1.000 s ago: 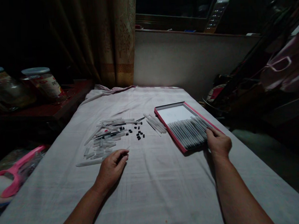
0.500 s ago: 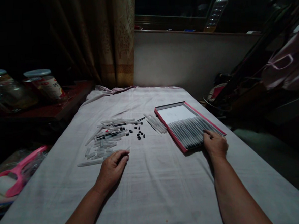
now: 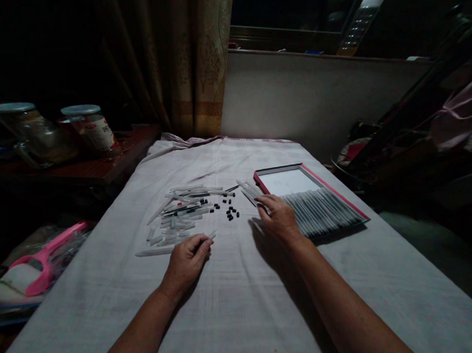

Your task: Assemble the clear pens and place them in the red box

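My left hand (image 3: 191,258) rests on the cloth, thumb and fingers pinched on a small translucent tube piece (image 3: 212,234) whose tip sticks out. My right hand (image 3: 279,217) is over the left edge of a shallow red-edged box (image 3: 288,181), fingers stretched apart toward a small bundle of whitish pen tubes (image 3: 246,188). Inside the box lies a row of grey translucent pens (image 3: 321,208), side by side. Left of centre is a loose pile of clear tubes and short pieces (image 3: 183,222), with thin dark refills among them. Several small black plugs (image 3: 230,214) lie between pile and box.
A pale cloth (image 3: 236,304) covers the table. To the left, lidded jars (image 3: 93,129) stand on a dark red side table (image 3: 115,170), with a pink-handled item (image 3: 45,262) below. Behind are a curtain (image 3: 197,67) and a sill with a bottle (image 3: 360,25).
My right hand has left the pens' lower right end in the box and moved left to the bundle of tubes. My left hand keeps its pinch. The view has shifted slightly.
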A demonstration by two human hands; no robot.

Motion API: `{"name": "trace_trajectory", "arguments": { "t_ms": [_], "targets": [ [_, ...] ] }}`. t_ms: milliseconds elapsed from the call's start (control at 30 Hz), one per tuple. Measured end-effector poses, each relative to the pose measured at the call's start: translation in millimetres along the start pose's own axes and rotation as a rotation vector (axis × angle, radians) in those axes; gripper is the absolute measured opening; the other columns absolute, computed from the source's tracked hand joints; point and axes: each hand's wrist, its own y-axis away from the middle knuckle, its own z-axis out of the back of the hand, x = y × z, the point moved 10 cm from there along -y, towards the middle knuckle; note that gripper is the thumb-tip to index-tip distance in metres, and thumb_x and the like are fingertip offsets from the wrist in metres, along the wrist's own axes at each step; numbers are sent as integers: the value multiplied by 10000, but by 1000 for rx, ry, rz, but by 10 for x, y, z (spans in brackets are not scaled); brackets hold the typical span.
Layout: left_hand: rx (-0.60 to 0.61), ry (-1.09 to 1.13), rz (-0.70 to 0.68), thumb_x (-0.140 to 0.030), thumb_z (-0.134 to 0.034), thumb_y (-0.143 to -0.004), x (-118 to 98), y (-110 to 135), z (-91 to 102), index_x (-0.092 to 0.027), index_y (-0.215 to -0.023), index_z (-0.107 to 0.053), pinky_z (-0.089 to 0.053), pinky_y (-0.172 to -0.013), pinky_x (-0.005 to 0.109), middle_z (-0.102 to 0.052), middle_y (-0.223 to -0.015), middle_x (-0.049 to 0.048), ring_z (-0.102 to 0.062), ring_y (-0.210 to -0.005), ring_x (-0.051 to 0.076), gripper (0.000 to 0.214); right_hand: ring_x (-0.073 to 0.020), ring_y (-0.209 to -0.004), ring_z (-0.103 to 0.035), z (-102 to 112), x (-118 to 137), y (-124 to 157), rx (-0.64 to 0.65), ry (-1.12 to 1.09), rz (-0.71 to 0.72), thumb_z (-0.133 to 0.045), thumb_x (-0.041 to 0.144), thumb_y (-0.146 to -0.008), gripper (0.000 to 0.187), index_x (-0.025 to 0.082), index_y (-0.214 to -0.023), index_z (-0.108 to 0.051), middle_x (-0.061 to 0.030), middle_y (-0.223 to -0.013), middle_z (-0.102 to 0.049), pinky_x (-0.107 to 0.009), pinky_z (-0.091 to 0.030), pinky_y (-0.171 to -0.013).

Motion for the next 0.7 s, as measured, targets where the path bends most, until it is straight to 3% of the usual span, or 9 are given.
{"name": "trace_trajectory", "arguments": {
  "t_ms": [133,300,433,567,633,700],
  "targets": [
    [-7,64,25,-453,-529,-877,63,-19,11,-180,-763,-639,-470,-544,220,-632,-636,-4,-609,-574,133,316,-228,-1048,-635,-599,168,-277,235,98,-125,-502,222,-916,359,204,-1240,-656,-103,-1214,-674,-329,-470,-918],
    [-3,60,19,-437,-519,-888,53,-45,18,-180,-740,-624,-452,-548,220,-618,-612,-11,-591,-562,128,314,-268,-1053,-637,-907,174,-541,301,184,-201,-507,323,-946,362,223,-1271,-630,-134,-1209,-649,-355,-486,-852],
    [14,51,2,-419,-510,-898,22,-48,7,-182,-736,-624,-451,-544,219,-625,-615,-10,-594,-568,128,309,-291,-1015,-650,-975,161,-644,311,191,-227,-540,351,-930,287,207,-1107,-714,-156,-1178,-643,-365,-496,-801],
    [6,6,-34,-404,-492,-919,-27,-32,21,-190,-750,-627,-475,-563,232,-644,-632,-1,-611,-582,136,303,-264,-1010,-651,-894,181,-563,282,163,-210,-511,315,-945,278,217,-1128,-697,-129,-1169,-666,-348,-496,-815],
    [-54,-78,-134,-371,-484,-936,-144,-5,80,-198,-830,-654,-513,-648,260,-689,-732,25,-652,-682,157,264,-238,-981,-659,-829,226,-422,259,86,-175,-511,288,-942,261,230,-1117,-696,-95,-1121,-703,-337,-496,-832],
    [-149,-202,-309,-313,-493,-945,-346,63,152,-208,-975,-672,-525,-809,311,-723,-911,61,-671,-877,190,209,-218,-923,-672,-750,347,-244,229,-127,-88,-555,254,-907,225,220,-1065,-711,-82,-1060,-731,-334,-502,-834]
  ]
}}
